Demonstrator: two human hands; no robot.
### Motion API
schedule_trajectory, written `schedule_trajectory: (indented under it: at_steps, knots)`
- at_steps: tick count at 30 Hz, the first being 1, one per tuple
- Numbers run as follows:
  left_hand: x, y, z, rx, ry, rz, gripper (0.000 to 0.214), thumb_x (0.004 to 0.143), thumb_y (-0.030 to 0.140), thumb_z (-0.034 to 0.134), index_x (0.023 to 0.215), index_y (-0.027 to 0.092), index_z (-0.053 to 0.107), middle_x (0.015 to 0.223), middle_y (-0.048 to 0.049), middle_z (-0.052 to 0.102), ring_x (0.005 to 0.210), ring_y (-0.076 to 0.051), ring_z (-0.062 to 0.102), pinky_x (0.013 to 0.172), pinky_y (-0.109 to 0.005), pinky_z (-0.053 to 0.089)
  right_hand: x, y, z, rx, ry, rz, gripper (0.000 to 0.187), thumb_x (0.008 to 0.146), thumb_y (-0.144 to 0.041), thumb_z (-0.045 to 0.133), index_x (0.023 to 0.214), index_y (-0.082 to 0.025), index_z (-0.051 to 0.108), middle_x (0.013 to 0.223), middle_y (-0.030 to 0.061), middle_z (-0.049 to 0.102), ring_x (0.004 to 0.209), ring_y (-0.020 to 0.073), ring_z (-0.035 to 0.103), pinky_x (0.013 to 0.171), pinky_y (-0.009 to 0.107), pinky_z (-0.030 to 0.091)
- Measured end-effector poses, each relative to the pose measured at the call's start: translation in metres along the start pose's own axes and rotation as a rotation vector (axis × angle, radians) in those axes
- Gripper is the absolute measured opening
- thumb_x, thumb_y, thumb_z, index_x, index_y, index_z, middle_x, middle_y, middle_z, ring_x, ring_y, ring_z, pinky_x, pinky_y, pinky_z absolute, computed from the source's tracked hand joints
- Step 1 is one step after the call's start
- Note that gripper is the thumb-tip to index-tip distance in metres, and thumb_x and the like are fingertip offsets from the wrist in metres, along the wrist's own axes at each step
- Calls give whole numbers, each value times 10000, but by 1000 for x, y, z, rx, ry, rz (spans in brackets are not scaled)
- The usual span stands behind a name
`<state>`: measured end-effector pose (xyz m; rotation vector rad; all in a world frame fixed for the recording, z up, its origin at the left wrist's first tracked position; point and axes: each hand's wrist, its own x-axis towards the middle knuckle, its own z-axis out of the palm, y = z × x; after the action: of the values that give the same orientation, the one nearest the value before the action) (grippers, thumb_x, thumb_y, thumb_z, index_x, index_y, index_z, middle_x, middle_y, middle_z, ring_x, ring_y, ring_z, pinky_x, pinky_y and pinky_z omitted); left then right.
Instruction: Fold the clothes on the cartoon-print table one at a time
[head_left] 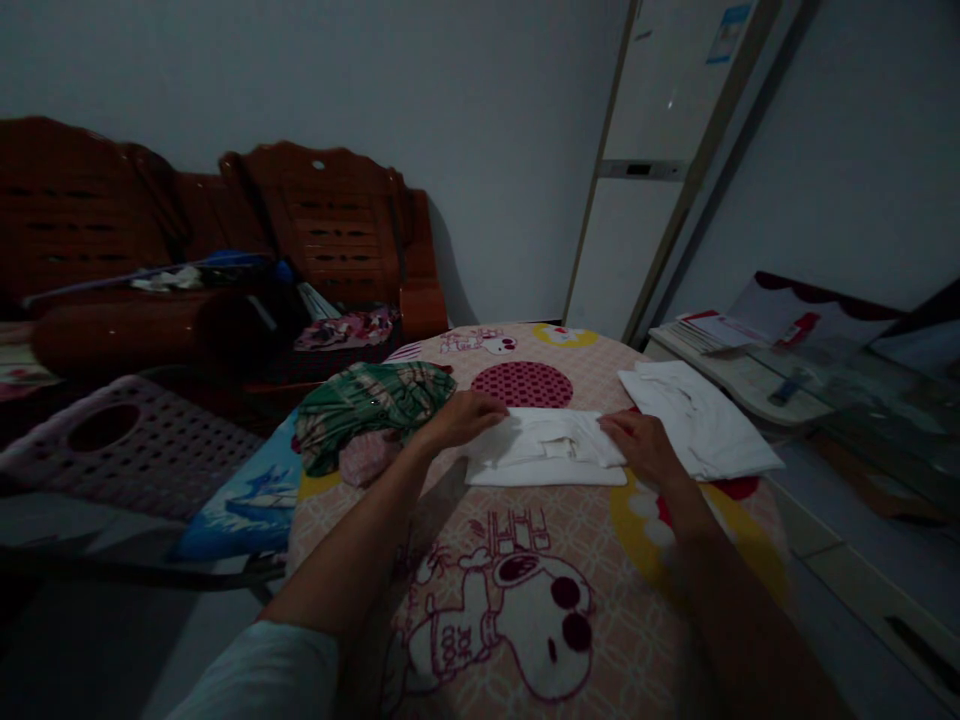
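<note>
A white garment (547,462), folded into a flat rectangle, lies on the patterned cloth of the round table (480,640). My left hand (469,415) has its fingers closed on the far left corner of the fabric. At the opposite far corner, my right hand (637,440) pinches the same garment between thumb and fingers. Part of a neckline or opening shows in the middle of the fold. Just right of my right hand, a second folded white garment (694,420) rests flat. Left of my left hand sit a crumpled green plaid cloth (367,400) and a small pink bundle (369,457).
A pink woven plastic chair (165,440) and a blue printed cloth (251,500) stand against the table's left side. Behind are wooden seats (330,225) with clothes on them. A tall white cabinet-like unit (637,200) and a glass-topped stand (810,385) are at the right.
</note>
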<state>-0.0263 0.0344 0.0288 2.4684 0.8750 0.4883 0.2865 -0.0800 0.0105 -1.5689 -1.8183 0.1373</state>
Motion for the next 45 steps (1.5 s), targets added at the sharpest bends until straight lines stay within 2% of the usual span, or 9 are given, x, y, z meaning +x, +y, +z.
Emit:
schedule_trajectory:
  at_steps: [1,3,5,9,12,19,24,28,45]
  knots:
    - [5,4,10,3,79,29,365,937,359,460,1157,172,683,1180,-85,703,1051,-211,645,905,-297,491,4,-2,7,21,24,-18,372,930,-401,465,1012,-176,750,1019,98,749,968,245,685,872,363,531]
    - [12,9,35,62,164,80,488,952,404,448,1370,168,533,1418,-128,550,1295,-250,516,1063,-382,420,10,-5,25,38,0,-37,473,959,-431,410,1276,-166,640,1314,133,636,1229,260,580,1046,420,453]
    - [16,10,59,173,114,123,638,943,473,470,1476,132,387,1540,-174,381,1427,-270,358,1156,-435,307,10,-5,43,15,-78,-47,569,971,-474,387,1427,-153,499,1470,150,494,1371,257,449,1128,448,376]
    - [12,2,82,330,-39,143,717,959,580,384,1527,153,288,1581,-182,292,1481,-289,240,1196,-507,160,-2,0,65,-126,-306,-152,706,923,-562,497,1509,-187,375,1561,152,352,1450,277,316,1176,491,287]
    - [9,-3,82,347,-67,137,718,968,608,323,1545,187,250,1600,-165,250,1492,-286,206,1194,-508,146,-10,4,68,-216,-352,-218,718,912,-563,530,1516,-213,360,1582,144,309,1468,288,269,1182,511,256]
    - [11,-6,80,361,-107,154,706,972,606,314,1556,218,227,1612,-167,205,1496,-294,186,1188,-519,147,-11,9,73,-242,-276,-261,701,933,-557,501,1527,-226,330,1573,149,333,1459,287,295,1164,528,285]
    - [11,-7,81,395,-85,172,699,971,615,301,1557,242,220,1610,-161,222,1492,-293,204,1181,-520,166,-13,10,75,-266,-270,-269,680,951,-565,456,1518,-205,350,1567,152,344,1458,286,296,1167,519,289]
    - [10,-6,81,406,-78,170,707,967,624,297,1556,238,227,1610,-165,219,1488,-300,213,1178,-520,171,-14,11,76,-272,-254,-269,657,957,-548,455,1524,-239,336,1572,127,346,1457,269,303,1170,510,292]
    - [11,-6,84,389,-61,182,703,964,619,321,1543,222,271,1600,-178,240,1486,-308,217,1171,-527,187,-15,16,78,-254,-230,-293,657,943,-521,506,1516,-236,357,1558,144,365,1445,296,323,1154,543,308]
